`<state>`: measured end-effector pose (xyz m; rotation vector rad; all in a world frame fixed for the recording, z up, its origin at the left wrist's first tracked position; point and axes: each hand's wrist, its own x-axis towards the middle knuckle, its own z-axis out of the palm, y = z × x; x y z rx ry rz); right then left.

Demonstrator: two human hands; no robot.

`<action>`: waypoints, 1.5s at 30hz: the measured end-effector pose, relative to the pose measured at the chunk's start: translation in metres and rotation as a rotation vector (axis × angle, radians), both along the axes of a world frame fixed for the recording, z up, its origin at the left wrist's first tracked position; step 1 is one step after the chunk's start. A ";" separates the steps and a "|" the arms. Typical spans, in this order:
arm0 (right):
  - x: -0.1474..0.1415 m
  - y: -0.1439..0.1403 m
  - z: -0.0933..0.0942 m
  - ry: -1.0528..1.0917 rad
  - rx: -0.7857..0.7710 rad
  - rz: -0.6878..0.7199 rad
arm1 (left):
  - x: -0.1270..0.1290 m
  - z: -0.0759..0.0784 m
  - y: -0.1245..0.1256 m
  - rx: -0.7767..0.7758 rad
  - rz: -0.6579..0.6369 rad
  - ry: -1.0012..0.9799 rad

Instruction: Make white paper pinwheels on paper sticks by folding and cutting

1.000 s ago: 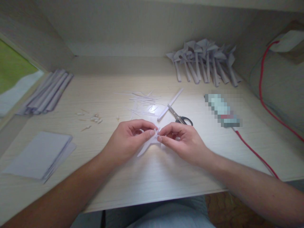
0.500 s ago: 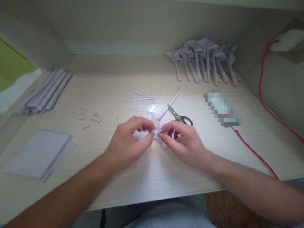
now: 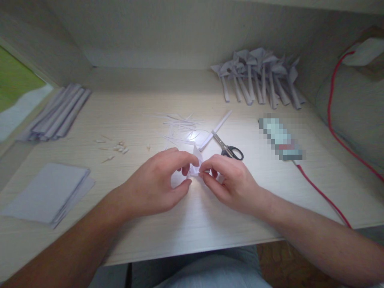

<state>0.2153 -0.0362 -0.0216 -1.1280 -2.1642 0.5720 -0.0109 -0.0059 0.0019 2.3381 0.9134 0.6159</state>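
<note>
A small white folded-paper pinwheel [image 3: 195,154] stands between my two hands over the middle of the desk, partly covered by my fingers. My right hand [image 3: 229,178] pinches it near its centre between thumb and forefinger. A small pale bit shows at those fingertips, too small to make out. My left hand [image 3: 163,180] is curved around the pinwheel's left side, with thumb and forefinger apart. Whether its other fingers touch the paper is hidden. Scissors with black handles [image 3: 228,150] lie just beyond my right hand, beside a narrow white paper strip [image 3: 216,130].
Thin paper slivers [image 3: 183,122] lie beyond my hands. Small cut stick ends [image 3: 120,148] are scattered to the left, near stacked paper sheets [image 3: 51,192] and rolled paper tubes [image 3: 63,114]. Finished paper pinwheels [image 3: 258,72] are piled at back right. A blurred-out device [image 3: 279,138] has a red cable [image 3: 324,196].
My left thumb and forefinger have parted from their pinch on the pinwheel, and the thumb has dropped lower. My right hand keeps its pinch, nearly in the same place.
</note>
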 end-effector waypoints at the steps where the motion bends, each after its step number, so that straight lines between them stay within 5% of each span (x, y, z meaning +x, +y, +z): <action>1: 0.000 0.000 0.001 -0.010 -0.002 0.000 | -0.001 0.001 0.001 0.002 0.006 0.024; 11: 0.004 0.002 0.010 0.005 -0.103 0.048 | -0.013 0.009 0.010 -0.071 -0.052 0.102; 22: 0.004 0.002 0.012 0.044 -0.189 0.051 | -0.012 -0.002 0.016 0.032 -0.123 0.116; 32: 0.004 0.001 0.009 -0.010 -0.157 0.086 | -0.002 -0.016 0.016 0.105 -0.077 0.181; 45: 0.003 0.000 0.006 -0.017 -0.144 0.103 | 0.008 -0.015 0.011 -0.097 0.114 -0.021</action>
